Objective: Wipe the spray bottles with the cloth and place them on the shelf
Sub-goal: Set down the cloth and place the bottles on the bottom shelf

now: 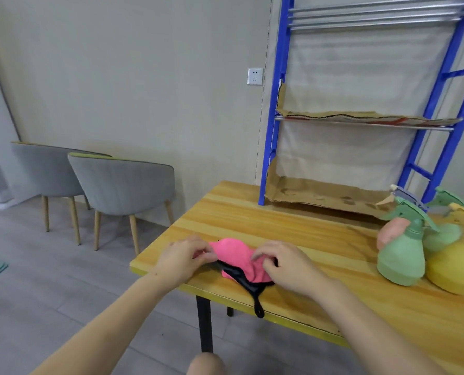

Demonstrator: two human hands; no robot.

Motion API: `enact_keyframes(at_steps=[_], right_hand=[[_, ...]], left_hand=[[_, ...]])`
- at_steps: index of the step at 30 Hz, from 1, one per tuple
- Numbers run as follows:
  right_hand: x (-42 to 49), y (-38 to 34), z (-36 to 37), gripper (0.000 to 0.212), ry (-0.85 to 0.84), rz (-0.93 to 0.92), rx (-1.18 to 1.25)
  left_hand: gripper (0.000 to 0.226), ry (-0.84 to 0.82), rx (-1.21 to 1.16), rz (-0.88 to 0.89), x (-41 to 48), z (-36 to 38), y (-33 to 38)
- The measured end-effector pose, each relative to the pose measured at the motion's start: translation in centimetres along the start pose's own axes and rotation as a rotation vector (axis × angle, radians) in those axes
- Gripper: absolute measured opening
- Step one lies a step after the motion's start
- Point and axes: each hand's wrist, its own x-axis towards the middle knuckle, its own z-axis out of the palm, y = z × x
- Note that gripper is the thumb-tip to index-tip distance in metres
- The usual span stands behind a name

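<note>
Head view: pink cloth (237,255) with black trim lies bunched near the front left edge of the table (279,217), with a black loop trailing toward that edge. Left hand (183,259) pinches the cloth's left end, thumb and fingers closed on the fabric. Right hand (284,266) has its fingers curled into the cloth's right end. Both hands are clamped on the cloth, neither free. Bottles stand in an upright cluster right of the cloth, well apart from it. Green bottle (401,258) is nearest the cloth, yellow bottle (455,269) just beyond it, pink bottle (390,231) behind. Shelf (366,120), blue frame with cardboard-lined tiers, stands behind and right of the cloth, past the bottles; no bottle seen on it. Judgement: wiping not started, cloth looks to be getting gathered up. Key relation: green bottle is right of the cloth, long axis vertical, on the right hand's side. That hand is nearer, so it probably lets go and reaches right while the left holds the cloth.
</note>
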Motion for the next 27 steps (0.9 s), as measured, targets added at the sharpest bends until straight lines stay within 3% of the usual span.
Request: enact_keyframes(at_steps=[2, 5, 11, 15, 19, 22, 25, 27], right_hand=[[0.6, -0.1, -0.1, 0.029, 0.07, 0.045, -0.007], [1.8, -0.1, 0.3, 0.027, 0.133, 0.107, -0.043], [2.7, -1.0, 1.5, 0.047, -0.022, 0.21, -0.094], [3.9, -1.7, 1.6, 0.046, -0.015, 0.229, -0.197], [5.9, -2.9, 1.9, 0.043, -0.04, 0.165, -0.097], [6.9, -4.0, 2.1, 0.032, -0.086, 0.156, -0.071], [7.1, -4.2, 2.0, 0.012, -0.038, 0.146, -0.005], [6.9, -4.2, 1.4, 0.013, 0.014, 0.14, 0.096]], left_hand=[[0.025, 0.064, -0.006, -0.022, 0.1, 0.2, 0.3], [0.015, 0.128, -0.002, -0.043, 1.1, 0.2, 1.4], [0.01, 0.028, 0.179, -0.051, 2.1, 1.6, 3.4], [0.013, -0.007, 0.182, -0.058, 1.5, 2.0, 3.1], [0.013, 0.031, 0.184, -0.051, 0.5, 2.0, 2.7], [0.014, 0.072, 0.205, -0.054, -0.3, 1.9, 2.7], [0.017, 0.068, 0.217, -0.078, -1.0, 1.9, 2.8], [0.025, 0.1, 0.219, -0.098, -1.3, 2.1, 2.9]])
